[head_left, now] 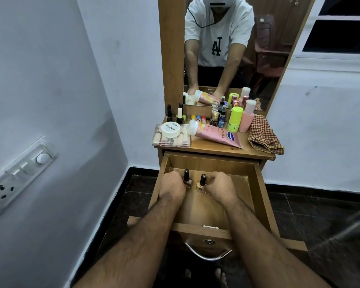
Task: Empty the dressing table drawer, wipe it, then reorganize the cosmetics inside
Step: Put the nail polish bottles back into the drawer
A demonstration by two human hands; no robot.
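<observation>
2 nail polish btls [186,177] in drawer [256,194], 1 checked cloth [263,134], 1 pink tube [216,133].

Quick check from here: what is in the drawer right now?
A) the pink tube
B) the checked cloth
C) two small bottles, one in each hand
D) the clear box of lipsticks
C: the left hand and the right hand each hold a small black-capped bottle upright inside the drawer.

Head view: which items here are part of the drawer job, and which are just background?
Part of the job:
- drawer
- left hand gripping a nail polish bottle
- right hand gripping a second bottle
- cosmetics on the tabletop: pink tube, round tub
- checked cloth

Just background:
- mirror
- wall switchboard
</observation>
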